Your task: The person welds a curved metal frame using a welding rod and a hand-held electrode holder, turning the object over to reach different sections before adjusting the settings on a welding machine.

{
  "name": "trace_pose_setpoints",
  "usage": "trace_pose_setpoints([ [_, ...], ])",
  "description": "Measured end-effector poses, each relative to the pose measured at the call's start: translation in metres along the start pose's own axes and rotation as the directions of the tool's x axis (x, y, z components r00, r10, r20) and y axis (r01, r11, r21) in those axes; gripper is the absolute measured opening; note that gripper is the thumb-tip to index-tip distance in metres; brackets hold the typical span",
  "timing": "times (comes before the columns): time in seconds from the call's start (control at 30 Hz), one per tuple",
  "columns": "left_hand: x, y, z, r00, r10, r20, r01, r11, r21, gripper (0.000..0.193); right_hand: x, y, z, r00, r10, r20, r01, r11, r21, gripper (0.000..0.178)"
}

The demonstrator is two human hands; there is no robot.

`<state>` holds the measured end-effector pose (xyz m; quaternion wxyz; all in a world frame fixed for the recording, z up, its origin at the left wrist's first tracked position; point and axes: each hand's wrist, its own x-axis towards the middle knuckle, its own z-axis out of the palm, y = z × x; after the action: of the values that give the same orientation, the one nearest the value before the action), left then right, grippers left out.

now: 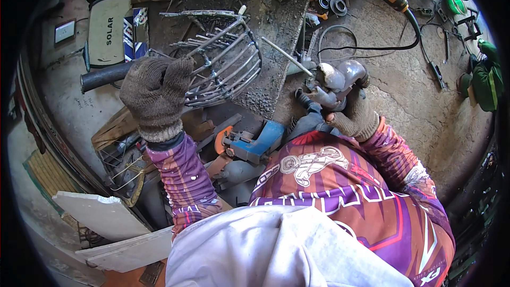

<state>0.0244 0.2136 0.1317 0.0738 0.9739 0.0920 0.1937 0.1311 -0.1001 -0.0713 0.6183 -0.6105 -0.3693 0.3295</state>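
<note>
Left hand, gloved, fingers wrapped around a dark handle of the wire cage frame, far left on the metal bench. Right hand clenched on an angle grinder, centre right. Risks: frame twisting free under a one-handed hold; disc snagging thin rods, kicking back toward the sleeve.
</note>
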Motion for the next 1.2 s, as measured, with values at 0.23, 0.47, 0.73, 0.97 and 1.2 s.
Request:
trace_pose_setpoints([
  [0.23, 0.004, 0.006, 0.0, 1.0, 0.003, -0.031, -0.003, 1.0, 0.001, 0.024, -0.001, 0.008, 0.002, 0.998, -0.012, 0.067, 0.013, 1.0, -0.002, 0.081],
  [0.47, 0.007, 0.012, -0.002, 0.996, -0.068, 0.057, 0.068, 0.998, -0.005, 0.018, 0.002, 0.003, 0.003, 0.998, -0.056, 0.032, 0.058, 0.995, -0.084, 0.079],
  [0.73, 0.008, 0.01, 0.001, 0.996, -0.069, 0.056, 0.072, 0.997, -0.043, 0.018, 0.001, 0.011, 0.003, 0.999, -0.02, 0.03, 0.024, 0.99, -0.135, 0.082],
  [0.97, -0.021, -0.046, 0.005, 0.989, -0.118, 0.091, 0.127, 0.987, -0.098, 0.025, 0.011, -0.008, 0.007, 0.99, -0.121, 0.069, 0.133, 0.967, -0.215, 0.062],
  [1.2, 0.005, -0.009, 0.011, 0.998, -0.041, 0.045, 0.046, 0.992, -0.114, 0.015, 0.003, -0.009, 0.003, 0.99, -0.072, 0.118, 0.088, 0.987, -0.137, 0.054],
])
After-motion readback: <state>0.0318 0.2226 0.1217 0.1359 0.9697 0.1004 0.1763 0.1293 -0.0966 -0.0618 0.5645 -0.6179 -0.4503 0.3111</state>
